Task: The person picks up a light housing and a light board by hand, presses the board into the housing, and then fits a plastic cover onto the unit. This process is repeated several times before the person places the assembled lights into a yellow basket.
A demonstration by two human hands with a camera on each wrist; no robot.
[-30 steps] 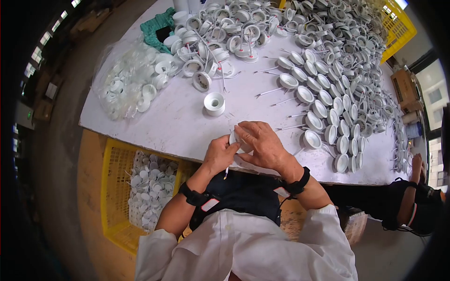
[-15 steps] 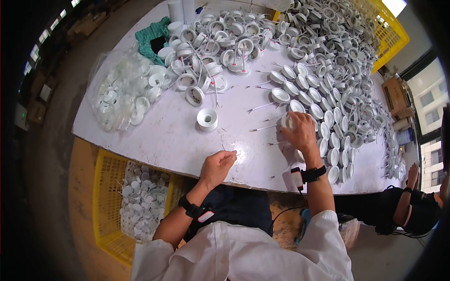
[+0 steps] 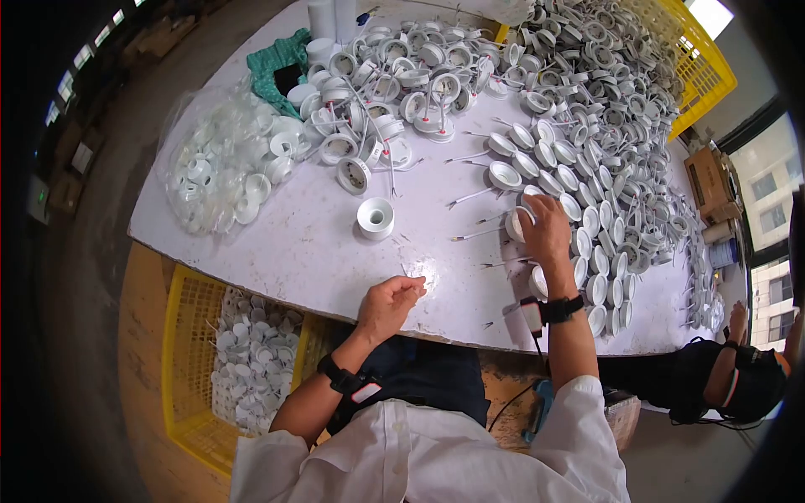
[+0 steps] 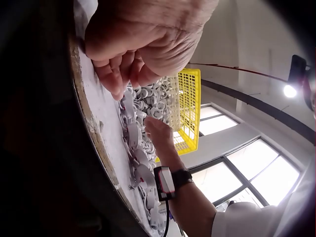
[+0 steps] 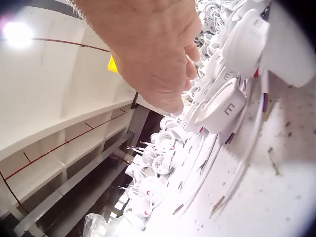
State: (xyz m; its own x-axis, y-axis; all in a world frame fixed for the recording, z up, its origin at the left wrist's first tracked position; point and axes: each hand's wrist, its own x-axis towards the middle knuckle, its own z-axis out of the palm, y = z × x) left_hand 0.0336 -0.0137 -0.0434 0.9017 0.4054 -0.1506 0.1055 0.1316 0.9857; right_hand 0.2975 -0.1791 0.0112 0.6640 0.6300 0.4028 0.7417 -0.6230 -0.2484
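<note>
My left hand (image 3: 392, 308) is above the table's front edge with its fingers loosely curled and nothing visible in them; the left wrist view shows the same hand (image 4: 143, 49) close up. Farther right, my right hand (image 3: 547, 230) pinches a white round lamp housing (image 3: 516, 225) at the near left side of the laid-out rows. Its cable points left across the tabletop. In the right wrist view the thumb of the right hand (image 5: 153, 64) is at the housings' rims, and one nearby housing (image 5: 222, 108) bears a dark letter mark. The curled fingers are partly hidden there.
A white flanged ring (image 3: 376, 218) stands alone mid-table. Behind it are piled housings (image 3: 394, 84) and a clear plastic bag (image 3: 222, 159) of white parts. A yellow crate (image 3: 189, 360) of white discs sits below the left edge. Another person's arm (image 3: 728, 369) is at right.
My hands, together over a white part a second ago, have parted. The right hand moved right to the rows of housings; the left stayed near the front edge, its fingers loosening.
</note>
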